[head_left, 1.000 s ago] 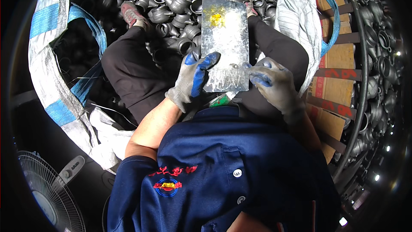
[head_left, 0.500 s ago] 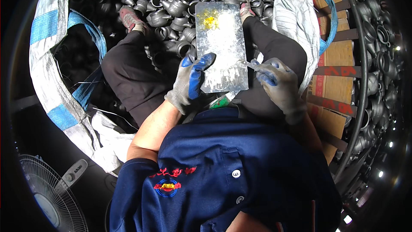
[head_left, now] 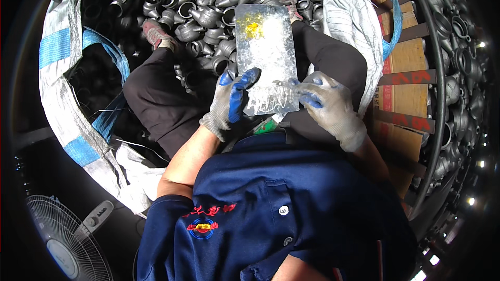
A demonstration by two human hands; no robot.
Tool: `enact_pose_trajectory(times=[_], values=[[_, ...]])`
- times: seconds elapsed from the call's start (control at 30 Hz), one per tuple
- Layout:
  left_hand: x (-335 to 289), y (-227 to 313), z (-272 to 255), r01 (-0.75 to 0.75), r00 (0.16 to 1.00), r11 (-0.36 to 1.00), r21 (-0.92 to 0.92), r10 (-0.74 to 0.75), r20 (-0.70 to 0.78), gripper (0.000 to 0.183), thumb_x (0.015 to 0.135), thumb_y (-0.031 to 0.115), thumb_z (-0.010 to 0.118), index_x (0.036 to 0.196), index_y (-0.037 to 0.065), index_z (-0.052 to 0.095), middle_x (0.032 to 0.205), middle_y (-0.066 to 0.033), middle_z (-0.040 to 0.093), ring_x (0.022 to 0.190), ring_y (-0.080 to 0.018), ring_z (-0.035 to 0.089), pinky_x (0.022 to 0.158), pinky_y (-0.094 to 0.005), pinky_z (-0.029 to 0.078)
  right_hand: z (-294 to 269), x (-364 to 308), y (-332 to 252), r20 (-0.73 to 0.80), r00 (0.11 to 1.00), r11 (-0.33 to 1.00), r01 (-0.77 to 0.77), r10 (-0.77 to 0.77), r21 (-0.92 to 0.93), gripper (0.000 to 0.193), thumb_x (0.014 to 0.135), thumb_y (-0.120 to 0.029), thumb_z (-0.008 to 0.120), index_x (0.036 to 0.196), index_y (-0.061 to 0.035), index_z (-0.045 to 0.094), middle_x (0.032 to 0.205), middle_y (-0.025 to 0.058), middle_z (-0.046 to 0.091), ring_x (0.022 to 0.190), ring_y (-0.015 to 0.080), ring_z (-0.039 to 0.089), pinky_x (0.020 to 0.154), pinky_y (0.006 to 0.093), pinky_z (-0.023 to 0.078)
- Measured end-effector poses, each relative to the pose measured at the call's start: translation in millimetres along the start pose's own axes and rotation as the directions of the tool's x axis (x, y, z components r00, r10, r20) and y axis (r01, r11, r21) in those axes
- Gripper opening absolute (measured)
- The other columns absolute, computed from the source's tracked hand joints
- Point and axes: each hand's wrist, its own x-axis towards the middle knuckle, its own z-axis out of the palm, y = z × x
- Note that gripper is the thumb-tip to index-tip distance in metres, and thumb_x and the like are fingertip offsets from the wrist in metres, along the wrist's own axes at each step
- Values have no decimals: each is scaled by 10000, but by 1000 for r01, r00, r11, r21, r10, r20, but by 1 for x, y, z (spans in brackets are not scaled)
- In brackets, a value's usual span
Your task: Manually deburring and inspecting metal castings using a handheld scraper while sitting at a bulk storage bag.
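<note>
A flat rectangular grey metal plate point(head_left: 243, 54) lies in front of me above my lap. White paste point(head_left: 274, 41) is smeared over much of it, with a yellow dab point(head_left: 253, 30) near its far left. My left hand point(head_left: 227, 96), in a grey and blue work glove, grips the plate's near left edge, thumb over the top. From the pinched fingers of my gloved right hand point(head_left: 330, 105), a thin flat scraper point(head_left: 284, 84) reaches across the paste at the near right. Glare and my fingers partly hide the scraper's shape.
Many dark grey metal castings point(head_left: 208, 15) lie around my feet inside a white woven bulk bag point(head_left: 57, 88) with blue straps. At right stands a round metal frame point(head_left: 440, 104) with cardboard and slats, more castings beyond. A fan point(head_left: 65, 244) is at lower left.
My right hand has moved left, bringing the scraper farther over the plate and into the white paste. The left hand keeps its grip on the plate.
</note>
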Motion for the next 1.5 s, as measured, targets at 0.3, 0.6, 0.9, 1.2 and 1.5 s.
enact_pose_trajectory(times=[0.3, 0.6, 0.9, 1.2, 1.5], values=[[2, 2, -4, -374, 923, 539, 754, 296, 246, 364, 888, 61, 532, 1248, 20, 496, 1086, -101, 626, 950, -179, 633, 820, -330, 525, 1, -7, 4, 48, 995, 996, -88, 88, 3, 246, 743, -96, 677, 978, -165, 661, 902, 43, 591, 805, 259, 610, 701, 378, 517], [-8, 12, -3, -538, 815, 168, 826, 354, 459, 353, 891, 52, 541, 1239, 8, 499, 1078, -105, 629, 926, -176, 636, 803, -317, 522, 11, -6, 3, -59, 998, 996, -5, -1, -92, 225, 731, -86, 678, 942, -160, 655, 905, 38, 587, 813, 253, 608, 703, 369, 518], [1, -1, -8, -34, 999, 997, -63, 35, 30, 378, 885, 61, 566, 1253, 2, 502, 1096, -91, 622, 961, -167, 613, 837, -328, 507, -8, 2, 8, -205, 975, 968, -27, 80, 249, 264, 741, -11, 690, 992, -93, 671, 858, 93, 637, 752, 269, 639, 665, 344, 525], [-3, -11, -11, -1, 999, 996, 86, 6, -52, 319, 877, 95, 595, 1183, 19, 547, 1064, -62, 624, 929, -152, 607, 802, -316, 510, -3, 23, 7, -120, 974, 922, -136, 191, 362, 324, 758, 113, 634, 1061, -3, 648, 946, 102, 645, 803, 132, 614, 721, 241, 501], [7, -26, -29, -61, 998, 977, 203, 67, -19, 302, 882, 67, 604, 1173, -3, 562, 1059, -43, 619, 928, -102, 577, 823, -260, 479, -11, 42, 10, -215, 973, 981, -39, 80, 188, 302, 763, 53, 645, 1056, -18, 657, 954, 126, 662, 838, 201, 654, 740, 280, 512]])
